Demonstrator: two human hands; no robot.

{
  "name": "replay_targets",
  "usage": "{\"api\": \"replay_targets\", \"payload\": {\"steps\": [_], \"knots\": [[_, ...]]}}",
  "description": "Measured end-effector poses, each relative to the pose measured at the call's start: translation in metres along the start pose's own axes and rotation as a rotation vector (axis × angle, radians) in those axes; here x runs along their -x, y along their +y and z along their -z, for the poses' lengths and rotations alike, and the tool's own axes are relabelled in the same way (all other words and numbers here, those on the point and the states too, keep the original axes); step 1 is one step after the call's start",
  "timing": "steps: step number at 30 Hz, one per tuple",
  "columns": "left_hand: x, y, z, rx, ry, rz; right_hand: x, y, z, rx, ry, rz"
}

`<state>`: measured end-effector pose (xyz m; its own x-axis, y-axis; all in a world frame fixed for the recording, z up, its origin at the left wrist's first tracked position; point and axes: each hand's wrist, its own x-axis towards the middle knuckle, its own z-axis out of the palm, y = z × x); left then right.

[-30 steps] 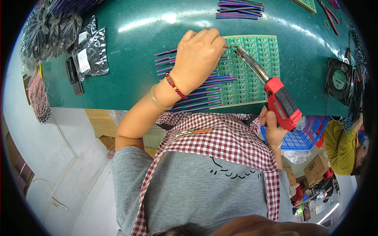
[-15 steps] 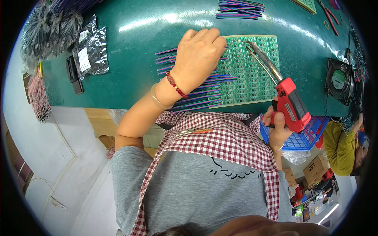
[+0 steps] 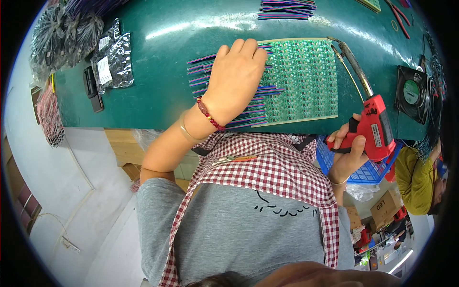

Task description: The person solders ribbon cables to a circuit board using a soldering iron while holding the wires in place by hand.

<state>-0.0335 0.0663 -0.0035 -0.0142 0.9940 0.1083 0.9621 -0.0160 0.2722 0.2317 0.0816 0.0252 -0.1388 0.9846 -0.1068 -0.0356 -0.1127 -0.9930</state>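
Observation:
A green circuit board panel (image 3: 301, 79) lies on the green worktop, covered in rows of small components. Multicoloured ribbon wires (image 3: 251, 115) are laid out along its left side, several reaching over its surface. My left hand (image 3: 237, 69) rests over these wires at the panel's upper left edge. Its fingers are curled down, and whatever is under the fingertips is hidden. In my right hand (image 3: 348, 146) is a red and black soldering gun (image 3: 375, 126), gripped by its handle. The gun's tip points up past the panel's upper right corner, apart from the wires.
Another bundle of wires (image 3: 287, 9) lies at the far edge. On the right stand a black fan (image 3: 412, 94) and red-handled pliers (image 3: 400, 21). Bagged wires (image 3: 48, 45) and a dark plastic bag (image 3: 114, 67) are at left. A blue basket (image 3: 366, 170) sits below the table edge.
The soldering gun has moved right and its tip has left the panel's surface. My left hand has shifted slightly left and down.

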Motion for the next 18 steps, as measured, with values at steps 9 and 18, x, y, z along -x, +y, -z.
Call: {"api": "replay_targets", "payload": {"steps": [9, 18], "knots": [[-0.001, 0.001, -0.007, -0.002, 0.071, -0.011, 0.01, 0.005, 0.0, -0.007, -0.08, -0.119], [-0.001, -0.004, -0.01, 0.143, 0.084, -0.057, 0.011, 0.011, -0.001, -0.037, -0.154, -0.205]]}}
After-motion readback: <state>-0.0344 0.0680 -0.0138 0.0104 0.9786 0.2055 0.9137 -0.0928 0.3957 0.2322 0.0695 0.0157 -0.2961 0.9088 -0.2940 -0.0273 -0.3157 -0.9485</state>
